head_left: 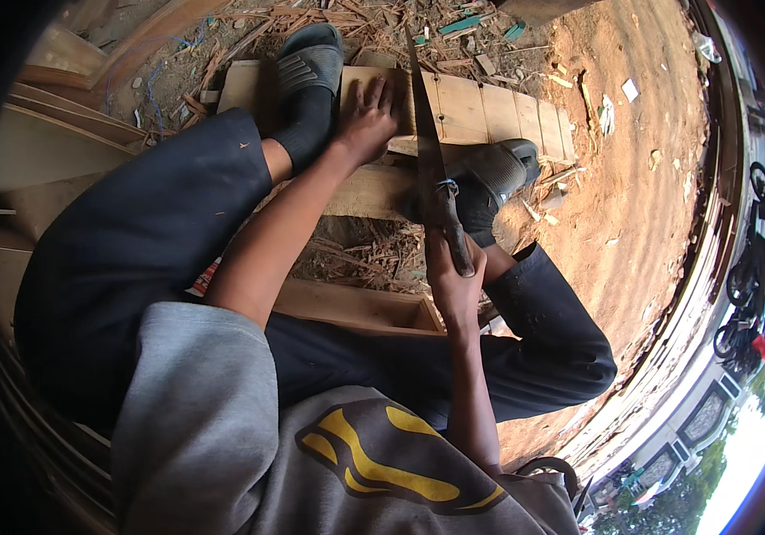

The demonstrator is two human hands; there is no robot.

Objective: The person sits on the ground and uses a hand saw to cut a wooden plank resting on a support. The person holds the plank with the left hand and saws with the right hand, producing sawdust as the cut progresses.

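While the right hand (455,266) is wrapped around the handle (451,223) of a handsaw (428,134) at frame center, the left hand (370,118) lies palm-down on a pale board (503,111) at upper center, fingers spread and clasping nothing. Saw blade is long, dark and narrowing, runs up from the right hand across the board, tip near the top edge of the frame. Left hand sits just left of the blade. Can't tell whether the teeth are in the wood.

Board spans upper center, slanting slightly down to the right. Several dark lines cross it right of the blade. Left sandal (309,61) is on its left part; right sandal (498,171) is by its near edge, right of the blade. Second plank (369,193) lies below the board, mid-frame. A wooden frame piece (360,308) sits lower down, partly behind the dark trousers (142,259).

Wood splinters (347,254) litter the ground mid-frame and along the top, with teal scraps (461,25) at top center. Blue strands (158,98) and wood panels (53,147) at upper left. Sandy ground (614,285) fills the right side; motorbikes (746,276) at far right.
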